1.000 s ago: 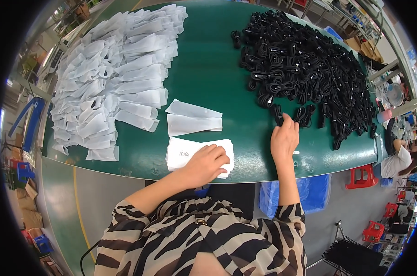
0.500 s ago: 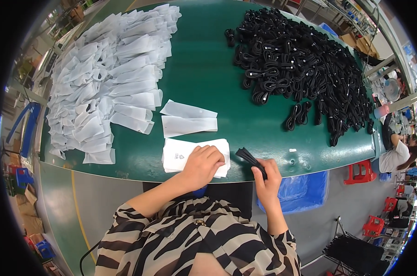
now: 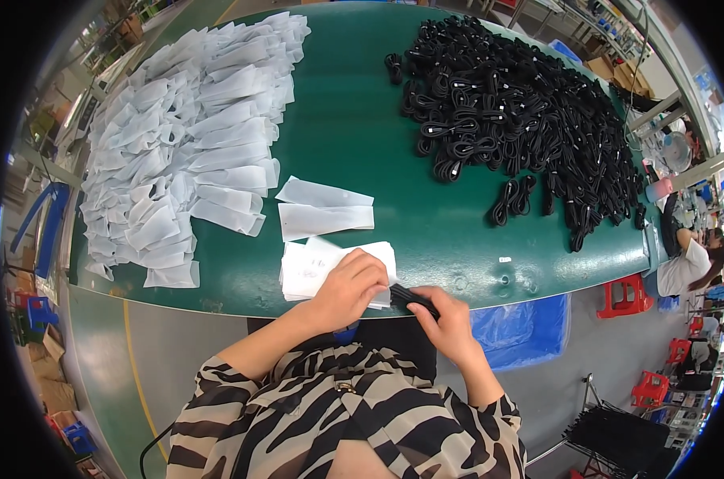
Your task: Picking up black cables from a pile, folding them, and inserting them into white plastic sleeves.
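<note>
On the far left of the green table lies a broad heap of white bags, overlapping and flat. Two more bags lie apart from it, near the table's middle. Nearer still, at the near edge, sits a small stack of bags.

The left hand rests on this stack, fingers curled over its right end and apparently pinching the top bag at its mouth; whether the mouth is open cannot be told. Just right of it, the right hand grips a coiled black cable, fingers closed round one end, the other end pointing at the bag's mouth and touching or nearly touching it.

The step in hand looks like bagging: one cable going into one bag. The next move would call for the mouth held open while the coil slides in straight, without snagging the edge.

On the far right lies a big pile of black cables, tangled together, with a few stray coils at its near side. Below the table's near edge sits a blue bin; its contents cannot be made out.
</note>
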`<state>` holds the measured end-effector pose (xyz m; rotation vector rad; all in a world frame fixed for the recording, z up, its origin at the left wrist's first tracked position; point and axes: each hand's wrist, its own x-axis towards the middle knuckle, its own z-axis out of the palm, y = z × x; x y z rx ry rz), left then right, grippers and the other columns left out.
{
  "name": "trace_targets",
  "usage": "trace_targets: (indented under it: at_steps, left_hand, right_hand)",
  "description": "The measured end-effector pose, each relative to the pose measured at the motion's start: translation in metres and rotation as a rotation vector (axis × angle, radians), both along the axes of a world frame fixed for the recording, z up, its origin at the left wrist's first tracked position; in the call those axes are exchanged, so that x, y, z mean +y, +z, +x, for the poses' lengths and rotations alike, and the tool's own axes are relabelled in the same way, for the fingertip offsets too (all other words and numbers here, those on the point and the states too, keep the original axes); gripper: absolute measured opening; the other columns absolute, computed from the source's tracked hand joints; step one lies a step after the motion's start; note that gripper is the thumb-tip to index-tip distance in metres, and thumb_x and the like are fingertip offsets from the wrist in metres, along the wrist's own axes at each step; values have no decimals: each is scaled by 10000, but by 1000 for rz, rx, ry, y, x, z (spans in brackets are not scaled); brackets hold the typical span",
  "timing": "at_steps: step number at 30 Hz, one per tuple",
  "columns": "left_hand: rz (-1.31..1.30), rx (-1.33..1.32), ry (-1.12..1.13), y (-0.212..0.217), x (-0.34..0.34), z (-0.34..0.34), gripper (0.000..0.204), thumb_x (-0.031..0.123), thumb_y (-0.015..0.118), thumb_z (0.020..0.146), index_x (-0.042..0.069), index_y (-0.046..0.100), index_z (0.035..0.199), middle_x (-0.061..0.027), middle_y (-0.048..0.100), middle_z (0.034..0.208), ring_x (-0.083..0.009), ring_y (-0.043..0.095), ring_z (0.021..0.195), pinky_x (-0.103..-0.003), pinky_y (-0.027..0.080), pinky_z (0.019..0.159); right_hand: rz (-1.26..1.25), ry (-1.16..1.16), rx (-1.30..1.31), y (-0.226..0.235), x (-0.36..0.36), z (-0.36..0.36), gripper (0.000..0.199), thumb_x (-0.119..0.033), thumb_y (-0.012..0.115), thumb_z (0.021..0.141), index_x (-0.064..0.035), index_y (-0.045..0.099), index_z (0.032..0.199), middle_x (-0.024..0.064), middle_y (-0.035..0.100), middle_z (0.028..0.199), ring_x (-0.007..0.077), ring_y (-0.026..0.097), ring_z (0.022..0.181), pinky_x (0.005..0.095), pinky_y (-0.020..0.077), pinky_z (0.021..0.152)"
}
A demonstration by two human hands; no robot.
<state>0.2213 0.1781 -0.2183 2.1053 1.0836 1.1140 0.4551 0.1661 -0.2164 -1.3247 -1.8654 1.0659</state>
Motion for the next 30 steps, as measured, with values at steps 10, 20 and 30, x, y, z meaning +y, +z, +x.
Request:
trace_targets:
  at_steps: [10,20,30]
  left_hand:
    - [48,-8,52,25,10,-10,158,13,689,808,53,580,915,-109,580,1100,-318,536,1060,-410,440,940]
    - [-175,-500,286,67,66,-65,70,94,568,986,41,552,1028,-133,598,1102,-246,619,1034,-373,494,897]
    - [43,222,28,5,9,-15,208,74,728,827,41,610,994,-119,579,1041,-321,571,1003,-419,469,883]
  right_hand:
    - [310,80,210,17,10,-39,365,37,654,869,-39,640,1226,151,517,1212,202,591,913,300,496,779]
    - [730,-309,-281,-18,166,-22,364,-115,711,896,-110,640,1253,179,538,1144,282,590,804,356,523,705]
    - [560,-430,-466,-36,196,4,292,-191,698,873,-35,494,1011,220,570,987,407,616,800,496,528,666]
